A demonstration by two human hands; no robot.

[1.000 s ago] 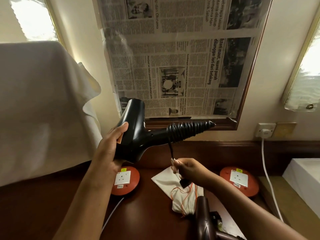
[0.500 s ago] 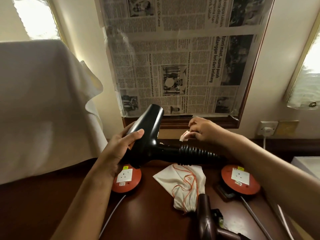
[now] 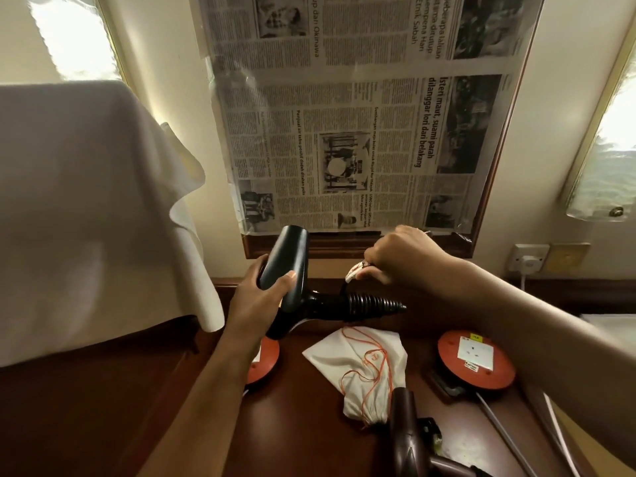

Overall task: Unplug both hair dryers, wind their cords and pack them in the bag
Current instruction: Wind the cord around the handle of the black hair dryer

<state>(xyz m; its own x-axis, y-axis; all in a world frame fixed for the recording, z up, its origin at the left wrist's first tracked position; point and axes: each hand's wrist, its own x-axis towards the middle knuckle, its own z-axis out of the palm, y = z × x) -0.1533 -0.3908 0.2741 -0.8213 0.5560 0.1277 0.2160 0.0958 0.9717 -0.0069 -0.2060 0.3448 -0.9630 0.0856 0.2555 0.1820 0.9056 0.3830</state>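
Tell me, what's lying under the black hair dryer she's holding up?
Under the black hair dryer lie a white drawstring bag with an orange cord and, partly hidden by the left hand and forearm, a red round socket reel. Whether anything is plugged into it is hidden.

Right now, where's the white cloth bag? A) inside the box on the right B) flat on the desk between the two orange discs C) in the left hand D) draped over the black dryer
B: the white bag lies on the desk under the held black dryer, between the left disc and the right disc, and neither hand touches it.
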